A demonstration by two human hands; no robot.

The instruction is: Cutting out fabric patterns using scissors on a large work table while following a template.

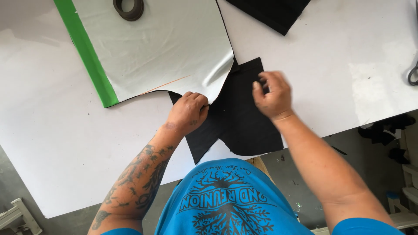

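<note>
A piece of black fabric [237, 117] is spread flat on the white table [56, 143], near the table's front edge and just ahead of the person's blue shirt [226, 200]. Its upper left part is covered by a large white sheet with a green border [170, 48], whose curved lower edge is laid over the black fabric. The lower corner of that white sheet is pinched by the left hand [188, 112], the fingers being curled shut around the edge where it meets the black fabric. The right hand [271, 95] is held over the upper right corner of the black fabric, with the fingers bent and drawn towards the thumb; the hand is blurred, so whether the fabric's edge is actually gripped cannot be told. A dark ring-shaped roll [129, 8] is seen resting on the white sheet near the top of the view. Another black piece [272, 13] is laid at the far edge of the table, well apart from both hands, and part of a pair of scissors [413, 74] is seen at the right edge.
</note>
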